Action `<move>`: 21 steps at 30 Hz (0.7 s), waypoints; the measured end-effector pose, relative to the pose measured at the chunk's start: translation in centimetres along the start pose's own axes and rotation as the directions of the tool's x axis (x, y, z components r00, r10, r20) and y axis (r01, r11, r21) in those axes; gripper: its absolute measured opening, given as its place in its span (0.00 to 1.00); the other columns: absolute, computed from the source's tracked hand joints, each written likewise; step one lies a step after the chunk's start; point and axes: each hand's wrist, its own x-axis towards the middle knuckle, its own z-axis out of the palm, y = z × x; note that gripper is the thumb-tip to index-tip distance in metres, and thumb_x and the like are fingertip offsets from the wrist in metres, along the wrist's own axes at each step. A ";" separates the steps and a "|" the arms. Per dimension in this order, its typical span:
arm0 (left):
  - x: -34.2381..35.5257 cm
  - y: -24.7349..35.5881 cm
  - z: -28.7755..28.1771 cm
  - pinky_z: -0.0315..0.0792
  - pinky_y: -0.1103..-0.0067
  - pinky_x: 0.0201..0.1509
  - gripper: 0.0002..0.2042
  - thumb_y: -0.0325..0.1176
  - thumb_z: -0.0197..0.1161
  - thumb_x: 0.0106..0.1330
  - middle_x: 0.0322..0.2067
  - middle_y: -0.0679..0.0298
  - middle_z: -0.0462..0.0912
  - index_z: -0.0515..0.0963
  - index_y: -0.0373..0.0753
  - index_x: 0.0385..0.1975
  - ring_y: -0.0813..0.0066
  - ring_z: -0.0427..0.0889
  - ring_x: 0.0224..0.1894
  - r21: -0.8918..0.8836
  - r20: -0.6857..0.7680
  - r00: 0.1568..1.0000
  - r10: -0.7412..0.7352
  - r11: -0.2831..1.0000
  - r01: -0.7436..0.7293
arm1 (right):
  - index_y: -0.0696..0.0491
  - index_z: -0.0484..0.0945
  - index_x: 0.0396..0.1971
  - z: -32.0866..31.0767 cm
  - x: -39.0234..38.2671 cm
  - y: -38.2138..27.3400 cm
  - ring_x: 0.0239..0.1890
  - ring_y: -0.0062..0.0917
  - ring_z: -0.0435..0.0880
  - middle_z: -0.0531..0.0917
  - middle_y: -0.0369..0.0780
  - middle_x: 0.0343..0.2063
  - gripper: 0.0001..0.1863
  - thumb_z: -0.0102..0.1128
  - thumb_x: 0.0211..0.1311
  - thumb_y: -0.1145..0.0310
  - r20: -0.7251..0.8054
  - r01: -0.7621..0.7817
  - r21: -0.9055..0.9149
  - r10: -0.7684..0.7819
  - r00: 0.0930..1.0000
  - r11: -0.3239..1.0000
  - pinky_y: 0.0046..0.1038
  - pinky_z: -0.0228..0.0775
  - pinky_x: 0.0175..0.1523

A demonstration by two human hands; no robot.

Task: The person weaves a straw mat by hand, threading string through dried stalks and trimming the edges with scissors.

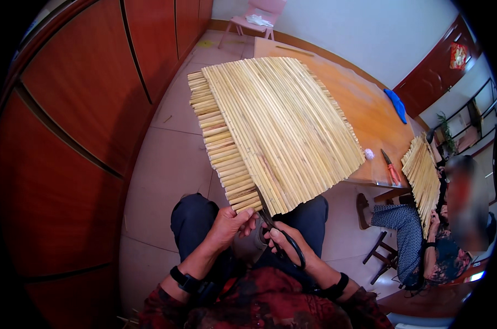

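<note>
A mat of straw-coloured reed stalks (281, 123) lies partly on the table and reaches out over my lap. Beneath its upper layer, stalks of a lower layer (222, 148) stick out along the left side, running crosswise. My left hand (229, 226) pinches the near left corner, thumb on top of the stalk ends. In my right hand are dark scissors (297, 253), fingers wrapped round the handles. Their blades point up and away from me, against the near edge of the mat beside my left fingers. Whether the blades grip a stalk is hidden.
The orange-brown table (363, 118) bears red-handled pliers (391, 169), a white ball of string (368, 154) and a blue cloth item (395, 105). At right, a seated person holds another reed mat (422, 181). Red-brown cabinets (78, 142) line the left; a pink chair (255, 21) stands behind.
</note>
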 end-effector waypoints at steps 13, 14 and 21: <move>0.2 -0.1 -0.1 0.63 0.88 0.19 0.12 0.39 0.51 0.65 0.18 0.66 0.76 0.75 0.36 0.27 0.83 0.72 0.17 0.027 0.047 0.999 -0.014 1.000 0.013 | 0.60 0.70 0.43 -0.3 0.4 -2.2 0.25 0.15 0.70 0.72 0.35 0.23 0.21 0.46 0.62 0.56 0.009 0.022 -0.260 -0.021 1.000 0.965 0.18 0.66 0.28; 0.3 -0.2 -0.1 0.63 0.88 0.19 0.12 0.39 0.51 0.65 0.18 0.66 0.76 0.75 0.36 0.27 0.83 0.72 0.17 0.024 0.049 0.999 -0.017 1.000 0.016 | 0.60 0.70 0.43 -0.3 0.4 -2.3 0.24 0.15 0.71 0.72 0.35 0.23 0.21 0.46 0.62 0.55 0.005 0.061 -0.324 -0.063 0.998 0.944 0.18 0.66 0.28; 0.5 0.0 -0.3 0.63 0.88 0.19 0.12 0.39 0.51 0.64 0.18 0.67 0.76 0.75 0.36 0.27 0.83 0.73 0.17 0.055 0.079 0.997 -0.016 0.998 0.011 | 0.59 0.72 0.33 0.0 0.7 -2.4 0.21 0.15 0.70 0.72 0.35 0.18 0.19 0.49 0.61 0.54 -0.038 0.018 -0.291 -0.031 0.999 0.957 0.18 0.65 0.25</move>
